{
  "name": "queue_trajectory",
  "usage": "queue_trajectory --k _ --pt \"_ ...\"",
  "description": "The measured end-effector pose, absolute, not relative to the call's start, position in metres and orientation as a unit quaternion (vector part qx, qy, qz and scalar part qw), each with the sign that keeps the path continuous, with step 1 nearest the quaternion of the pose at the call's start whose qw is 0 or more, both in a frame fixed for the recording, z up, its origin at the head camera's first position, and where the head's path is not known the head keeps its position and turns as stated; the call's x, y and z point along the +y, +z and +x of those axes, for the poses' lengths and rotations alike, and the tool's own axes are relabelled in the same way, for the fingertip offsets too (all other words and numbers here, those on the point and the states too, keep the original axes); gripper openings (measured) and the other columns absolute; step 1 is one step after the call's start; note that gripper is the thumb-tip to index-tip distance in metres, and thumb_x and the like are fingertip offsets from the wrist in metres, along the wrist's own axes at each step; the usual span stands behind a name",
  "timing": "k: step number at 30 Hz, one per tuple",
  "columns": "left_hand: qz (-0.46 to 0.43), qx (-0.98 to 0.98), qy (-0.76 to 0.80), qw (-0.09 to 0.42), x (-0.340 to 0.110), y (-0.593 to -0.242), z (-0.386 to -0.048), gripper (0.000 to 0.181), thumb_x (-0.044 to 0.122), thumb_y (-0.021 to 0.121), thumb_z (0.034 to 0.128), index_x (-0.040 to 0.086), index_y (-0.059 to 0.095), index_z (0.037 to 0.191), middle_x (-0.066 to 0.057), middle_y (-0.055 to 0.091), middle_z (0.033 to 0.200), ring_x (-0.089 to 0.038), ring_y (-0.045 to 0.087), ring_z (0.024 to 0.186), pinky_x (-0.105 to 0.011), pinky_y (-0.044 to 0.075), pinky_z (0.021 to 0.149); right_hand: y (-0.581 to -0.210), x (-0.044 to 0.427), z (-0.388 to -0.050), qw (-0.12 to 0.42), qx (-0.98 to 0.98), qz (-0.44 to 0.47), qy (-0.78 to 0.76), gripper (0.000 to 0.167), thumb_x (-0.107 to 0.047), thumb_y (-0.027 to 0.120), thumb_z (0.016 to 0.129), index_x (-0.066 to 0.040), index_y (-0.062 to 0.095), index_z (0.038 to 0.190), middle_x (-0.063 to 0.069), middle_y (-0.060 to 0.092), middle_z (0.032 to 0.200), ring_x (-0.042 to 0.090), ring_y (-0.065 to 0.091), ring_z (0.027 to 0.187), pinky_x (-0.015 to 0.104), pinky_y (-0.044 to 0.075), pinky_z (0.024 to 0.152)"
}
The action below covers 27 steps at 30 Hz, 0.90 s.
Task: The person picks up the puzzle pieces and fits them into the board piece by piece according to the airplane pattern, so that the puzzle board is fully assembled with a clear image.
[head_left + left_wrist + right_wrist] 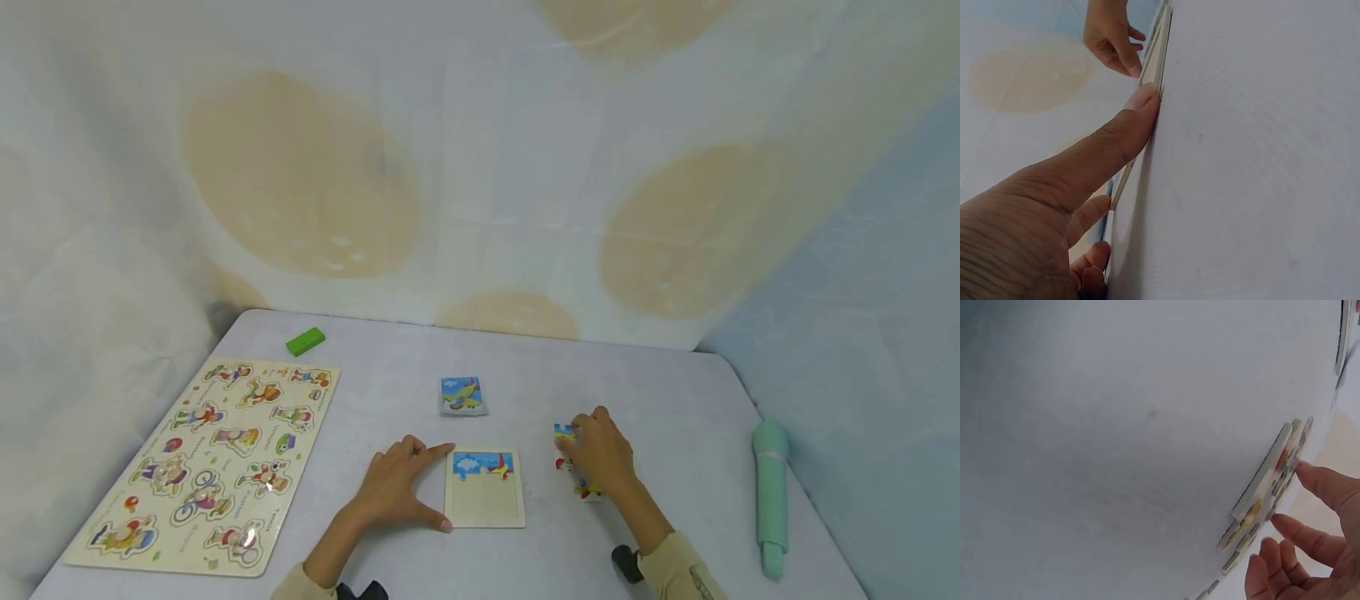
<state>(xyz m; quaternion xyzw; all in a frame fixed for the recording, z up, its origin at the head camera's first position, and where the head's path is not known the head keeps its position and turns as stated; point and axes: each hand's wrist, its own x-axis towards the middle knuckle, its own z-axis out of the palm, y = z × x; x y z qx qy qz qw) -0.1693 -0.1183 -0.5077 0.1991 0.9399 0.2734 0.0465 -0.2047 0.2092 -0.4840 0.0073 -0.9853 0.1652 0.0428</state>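
A square wooden puzzle tray (485, 504) lies at the front middle of the table in the head view. Blue sky pieces with a red-and-yellow part fill its upper strip; below is bare wood. My left hand (397, 487) spans the tray's left side, index fingertip at the upper corner and thumb by the lower one. The left wrist view shows that thumb (1116, 140) against the tray's edge. Over a small cluster of loose jigsaw pieces (588, 492) reaches my right hand (603, 450). In the right wrist view its thumb and a finger touch the pieces (1263, 487), spaced apart.
A small picture card (462, 396) with a yellow aeroplane lies behind the tray. At left is a large figure puzzle board (217, 458), with a green block (305, 342) beyond it. A mint-green cylinder (771, 496) lies along the right table edge.
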Motion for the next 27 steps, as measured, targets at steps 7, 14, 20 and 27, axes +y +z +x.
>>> queue_trajectory --k 7,14,20,27 --pt "0.2 0.939 0.275 0.046 -0.119 -0.508 -0.169 0.104 0.063 0.089 0.0505 0.03 0.054 0.142 0.005 0.041 0.097 -0.013 0.037 0.087 -0.032 0.025 0.068 -0.485 0.21 -0.213 0.036 -0.983 0.019 0.181 0.045 -0.028 0.081 0.082 0.007 0.069 0.107 0.016 0.053 0.101 0.02 0.056 0.081 0.035 0.052 0.064" --pt "0.2 0.939 0.277 0.047 -0.119 -0.51 -0.169 0.104 0.064 0.089 0.0507 0.031 0.054 0.142 0.006 0.041 0.097 -0.013 0.037 0.087 -0.032 0.024 0.068 -0.486 0.21 -0.214 0.04 -0.984 0.019 0.175 0.046 -0.03 0.081 0.08 0.007 0.07 0.105 0.015 0.054 0.101 0.021 0.057 0.081 0.034 0.051 0.061" --pt "0.203 0.939 0.275 0.044 -0.118 -0.509 -0.168 0.104 0.064 0.089 0.0503 0.03 0.054 0.142 0.005 0.041 0.098 -0.013 0.037 0.088 -0.032 0.024 0.068 -0.478 0.201 -0.203 0.064 -0.977 0.03 0.203 0.043 -0.028 0.081 0.079 0.006 0.071 0.103 0.013 0.053 0.098 0.018 0.053 0.074 0.03 0.048 0.058" --pt "0.196 0.941 0.273 0.048 -0.119 -0.51 -0.17 0.103 0.064 0.089 0.0504 0.031 0.054 0.142 0.006 0.041 0.097 -0.013 0.037 0.086 -0.032 0.024 0.068 -0.472 0.178 -0.187 0.074 -0.97 0.037 0.231 0.041 -0.027 0.083 0.078 0.004 0.072 0.102 0.008 0.054 0.098 0.014 0.051 0.072 0.024 0.043 0.057"
